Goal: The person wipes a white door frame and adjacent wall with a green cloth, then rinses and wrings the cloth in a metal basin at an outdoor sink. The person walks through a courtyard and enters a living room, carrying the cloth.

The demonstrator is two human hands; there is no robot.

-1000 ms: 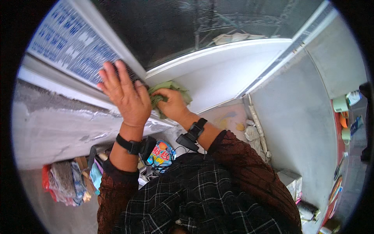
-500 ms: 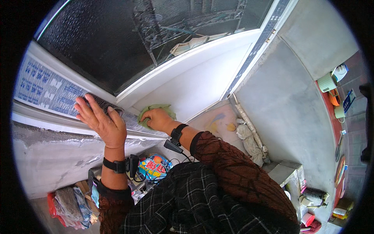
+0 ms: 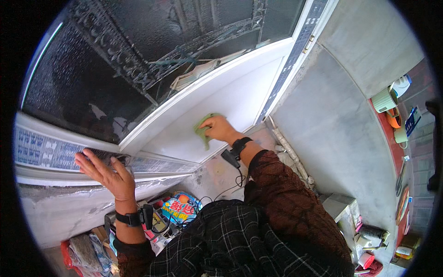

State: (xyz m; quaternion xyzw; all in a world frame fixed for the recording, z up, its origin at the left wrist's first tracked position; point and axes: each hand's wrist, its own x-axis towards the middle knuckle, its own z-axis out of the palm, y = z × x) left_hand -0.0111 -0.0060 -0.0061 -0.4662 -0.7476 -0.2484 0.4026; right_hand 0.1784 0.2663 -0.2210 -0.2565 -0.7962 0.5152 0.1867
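Note:
My right hand point(image 3: 219, 129) presses a green cloth point(image 3: 201, 131) against the white lower panel point(image 3: 175, 134) of a door. Its fingers are bunched on the cloth, and part of the cloth hangs below them. To the left, my left hand point(image 3: 108, 177) is open, fingers stretched out, against the door's side strip point(image 3: 50, 150), which is covered in blue-printed film. A dark piece point(image 3: 121, 158), perhaps a handle, shows just behind those fingers; most of it is hidden. Above the white panel, the door has a large dark glass pane point(image 3: 138, 55).
Below my arms lie a bright blue package point(image 3: 182, 207) and loose black cables. Bagged items point(image 3: 83, 254) sit at the lower left. A long pole point(image 3: 290, 147) leans by the grey wall point(image 3: 318, 111). On the right, a red ledge holds a pale green cup point(image 3: 384, 99) and other items.
My right hand has moved with the green cloth from the strip beside the door's edge, right and upward onto the white panel. My left hand stays at the strip; the view has shifted slightly.

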